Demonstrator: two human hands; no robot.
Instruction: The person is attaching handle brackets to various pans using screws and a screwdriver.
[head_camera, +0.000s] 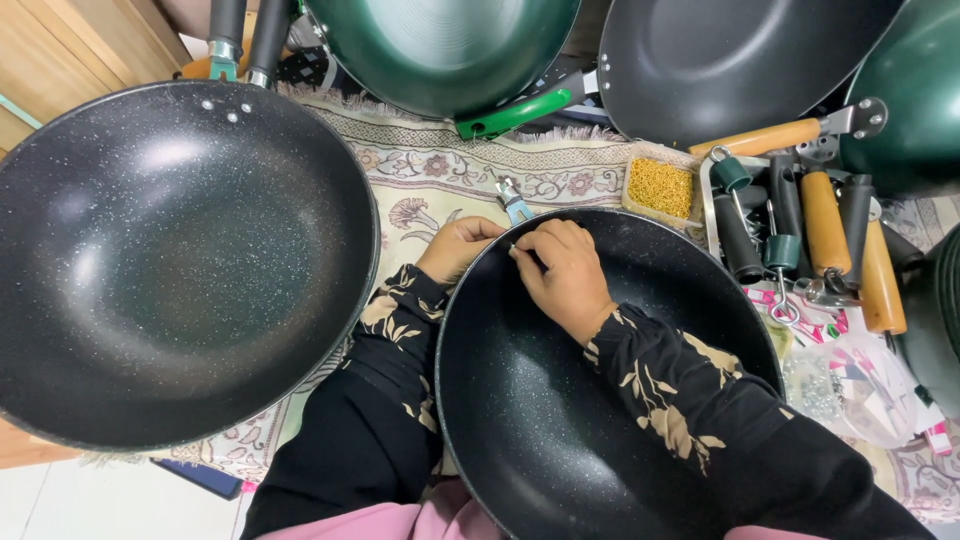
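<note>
A: Main item?
B: Black speckled wok (560, 430), lower middle, resting on the lap, far rim up against the patterned rug (440, 175).

A: Right hand?
B: Right hand (562, 272) inside the wok at the far rim, fingers curled and pinched together on something small at the rim. Too small to name.

A: Left hand?
B: Left hand (455, 246) just outside the wok's far rim, on the left side, fingers curled in against the rim's outer edge. Touching it, apparently gripping; full clasp hidden by the rim, so cannot tell.

A: Near the rim?
B: Small metal bracket (512, 198) lying on the rug just beyond the wok, right above both hands.

A: Rest, relative to the wok?
B: Second large speckled wok (170, 260) just left of it, nearly touching. Green wok (440, 45) with green handle (520, 112) beyond it, upper middle. Plain black wok (720, 60) beyond it to the upper right. Tray of small yellow bits (660, 187) just past the far right rim. Pile of loose handles (810, 230), wooden and dark, to the right. Clear bags of small hardware (850, 385) right of the wok, close to the near side.

A: Sleeves?
B: Black with tan leaf print, both arms.
</note>
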